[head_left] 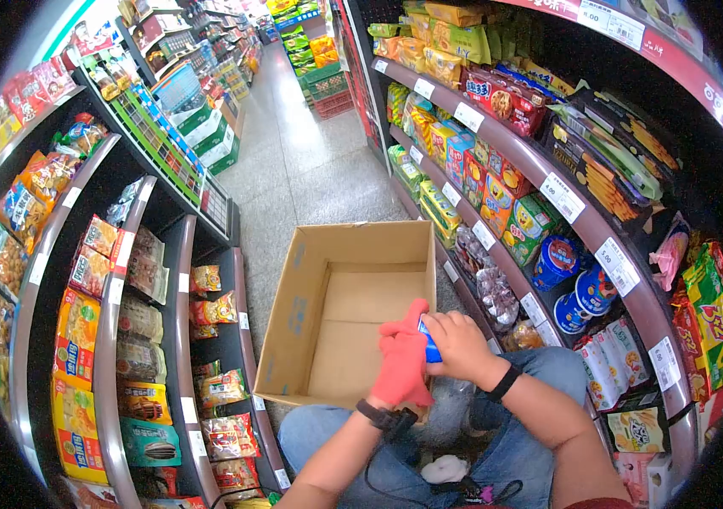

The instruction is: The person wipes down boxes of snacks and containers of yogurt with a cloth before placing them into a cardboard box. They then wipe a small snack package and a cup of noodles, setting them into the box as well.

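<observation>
A small blue item [429,342], mostly covered by fingers, is between my two hands in front of the cardboard box [277,360]; its kind cannot be made out. My left hand [402,355], in a coral-red glove, is closed against the blue item's left side. My right hand [463,346] is bare, its fingers curled over the item from the right. Both hands are above the near right corner of the box, whose top is open and whose visible floor is bare cardboard. A dark band sits on each wrist.
My knees in jeans [327,445] flank the box's near side. A crumpled white thing [445,469] and a dark cord lie between my legs. Snack shelves [176,339] line the left; the right shelves [531,165] hold boxes and blue tubs [558,261]. Ahead runs a tiled aisle [294,144].
</observation>
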The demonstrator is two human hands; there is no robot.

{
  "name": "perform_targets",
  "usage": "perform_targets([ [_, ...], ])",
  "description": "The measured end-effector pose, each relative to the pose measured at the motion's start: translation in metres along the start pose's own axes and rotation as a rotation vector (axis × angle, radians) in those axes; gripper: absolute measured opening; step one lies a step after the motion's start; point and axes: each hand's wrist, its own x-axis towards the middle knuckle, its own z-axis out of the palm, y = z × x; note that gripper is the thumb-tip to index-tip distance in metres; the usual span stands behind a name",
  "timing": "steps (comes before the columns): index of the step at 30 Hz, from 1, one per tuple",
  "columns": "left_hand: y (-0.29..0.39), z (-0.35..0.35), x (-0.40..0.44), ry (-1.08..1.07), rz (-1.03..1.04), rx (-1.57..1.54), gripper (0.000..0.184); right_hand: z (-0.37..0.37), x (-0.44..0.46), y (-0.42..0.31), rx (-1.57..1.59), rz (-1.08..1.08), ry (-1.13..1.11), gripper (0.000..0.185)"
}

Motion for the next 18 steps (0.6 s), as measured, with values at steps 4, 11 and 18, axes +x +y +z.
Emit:
perform_targets([
  [4, 0.003, -0.006, 0.006, -0.028, 0.009, -0.05, 0.131, 0.001, -0.002, 0.001, 0.012, 0.013, 0.008, 0.089],
  [11, -0.002, -0.001, 0.011, 0.146, 0.022, -0.061, 0.117, -0.006, 0.003, 0.007, 0.099, 0.059, -0.039, 0.088],
  [18, 0.012, -0.021, 0.015, 0.182, -0.111, 0.25, 0.101, -0.002, 0.003, 0.018, 0.607, 0.286, -0.102, 0.083],
])
